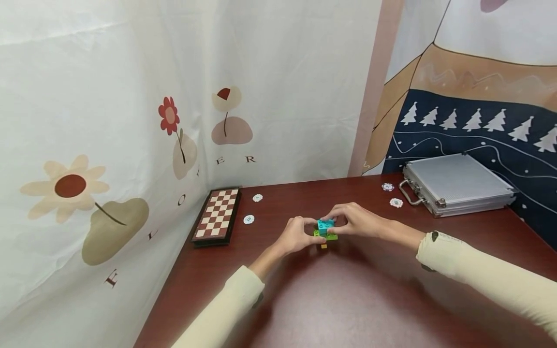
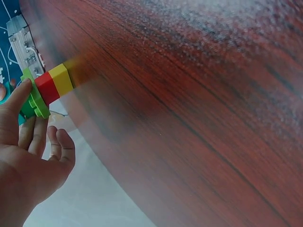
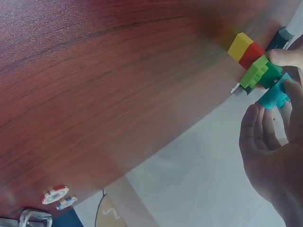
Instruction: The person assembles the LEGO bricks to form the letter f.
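Both hands meet over a small stack of plastic building bricks (image 1: 325, 232) standing on the dark red wooden table (image 1: 348, 299). The left hand (image 1: 298, 235) pinches the stack's lime-green brick (image 2: 34, 97) from its side, just above the red brick (image 2: 47, 87) and the yellow brick (image 2: 61, 78) at the base. The right hand (image 1: 357, 220) has its fingers curled around the turquoise brick (image 3: 274, 94) on top. Beyond the right hand lies a closed silver metal case (image 1: 457, 183) with poker chips (image 1: 396, 202) near it; beyond the left hand lies a small folding chessboard (image 1: 217, 213).
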{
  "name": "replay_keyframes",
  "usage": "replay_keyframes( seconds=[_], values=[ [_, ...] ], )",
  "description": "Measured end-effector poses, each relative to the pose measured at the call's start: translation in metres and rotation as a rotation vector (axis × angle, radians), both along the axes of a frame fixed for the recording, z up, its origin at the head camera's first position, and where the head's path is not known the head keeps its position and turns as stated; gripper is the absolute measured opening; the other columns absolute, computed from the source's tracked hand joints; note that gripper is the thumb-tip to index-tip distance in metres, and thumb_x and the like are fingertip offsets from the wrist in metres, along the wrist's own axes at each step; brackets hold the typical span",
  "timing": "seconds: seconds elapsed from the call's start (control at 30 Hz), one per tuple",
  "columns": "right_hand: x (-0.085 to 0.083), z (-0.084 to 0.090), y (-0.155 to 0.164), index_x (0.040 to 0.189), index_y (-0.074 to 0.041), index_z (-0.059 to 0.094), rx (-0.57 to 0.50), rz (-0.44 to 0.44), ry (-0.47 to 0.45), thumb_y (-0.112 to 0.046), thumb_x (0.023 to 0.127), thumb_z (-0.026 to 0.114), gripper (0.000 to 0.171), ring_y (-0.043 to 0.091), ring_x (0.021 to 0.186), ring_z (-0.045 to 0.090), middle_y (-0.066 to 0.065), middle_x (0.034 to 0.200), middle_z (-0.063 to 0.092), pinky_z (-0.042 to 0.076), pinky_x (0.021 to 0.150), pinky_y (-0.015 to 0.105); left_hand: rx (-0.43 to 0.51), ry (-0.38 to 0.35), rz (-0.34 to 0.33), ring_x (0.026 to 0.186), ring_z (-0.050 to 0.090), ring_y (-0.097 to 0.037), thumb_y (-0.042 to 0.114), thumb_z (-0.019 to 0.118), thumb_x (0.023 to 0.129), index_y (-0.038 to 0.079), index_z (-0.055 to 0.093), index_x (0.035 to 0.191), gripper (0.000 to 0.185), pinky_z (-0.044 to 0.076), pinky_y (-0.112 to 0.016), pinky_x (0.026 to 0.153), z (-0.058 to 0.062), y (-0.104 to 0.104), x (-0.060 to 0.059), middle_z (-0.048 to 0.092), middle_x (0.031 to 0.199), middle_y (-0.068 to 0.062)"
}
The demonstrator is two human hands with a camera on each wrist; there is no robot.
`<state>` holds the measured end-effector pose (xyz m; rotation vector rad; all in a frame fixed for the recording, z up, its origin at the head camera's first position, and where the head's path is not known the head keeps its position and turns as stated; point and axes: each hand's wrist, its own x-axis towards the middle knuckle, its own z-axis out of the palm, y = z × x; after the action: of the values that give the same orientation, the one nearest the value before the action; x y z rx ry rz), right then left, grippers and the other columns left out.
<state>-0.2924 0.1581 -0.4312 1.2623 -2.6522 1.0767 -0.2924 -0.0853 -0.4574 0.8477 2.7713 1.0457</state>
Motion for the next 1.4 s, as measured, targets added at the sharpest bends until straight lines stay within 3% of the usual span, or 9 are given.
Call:
replay_keyframes(
  seconds=[0.27,0.67,0.97,1.17,1.4],
  values=[
    [0.002,-0.001,0.001,0.122,-0.011,0.078,0.002,-0.005,0.032,-0.025,0.092,0.082,0.033,0.02,0.089,0.068,-0.005,0.105,0.071,0.057,0.072,0.029,0.01,0.002,0.009,0.096,0.067,-0.026,0.037,0.09,0.082,0.012,0.078,0.119,0.047,0.051,-0.026,0.077,0.001,0.0,0.0,0.078,0.105,0.002],
    [0.002,0.0,-0.004,0.123,-0.013,0.077,0.066,-0.029,0.058,-0.023,0.092,0.082,0.033,0.011,0.095,0.066,-0.007,0.106,0.069,0.059,0.085,0.036,-0.027,0.015,0.029,0.099,0.065,-0.023,0.041,0.089,0.083,0.011,0.077,0.123,0.052,0.052,-0.03,0.082,0.002,-0.002,-0.002,0.078,0.109,0.002],
    [0.007,-0.006,-0.002,0.125,-0.011,0.074,0.054,-0.03,0.096,-0.023,0.092,0.082,0.036,0.025,0.096,0.068,-0.003,0.11,0.068,0.059,0.083,0.043,-0.013,-0.001,0.016,0.085,0.062,-0.019,0.038,0.089,0.084,0.013,0.076,0.122,0.047,0.05,-0.025,0.073,0.0,-0.001,0.002,0.077,0.102,0.004],
    [0.009,-0.008,-0.001,0.129,-0.014,0.072,0.055,-0.026,0.093,-0.022,0.092,0.082,0.039,0.019,0.097,0.067,-0.002,0.114,0.067,0.059,0.083,0.035,-0.005,0.015,-0.019,0.072,0.058,-0.012,0.036,0.087,0.086,0.013,0.075,0.121,0.044,0.049,-0.024,0.066,-0.002,-0.001,0.003,0.076,0.095,0.004],
    [0.013,-0.013,0.004,0.139,-0.012,0.065,0.017,0.008,0.04,-0.007,0.091,0.081,0.051,0.017,0.102,0.068,0.004,0.12,0.065,0.06,0.084,0.036,-0.018,0.019,-0.027,0.072,0.059,-0.01,0.036,0.086,0.087,0.013,0.074,0.12,0.042,0.048,-0.023,0.064,-0.003,-0.001,0.003,0.073,0.089,0.006]
  ],
)
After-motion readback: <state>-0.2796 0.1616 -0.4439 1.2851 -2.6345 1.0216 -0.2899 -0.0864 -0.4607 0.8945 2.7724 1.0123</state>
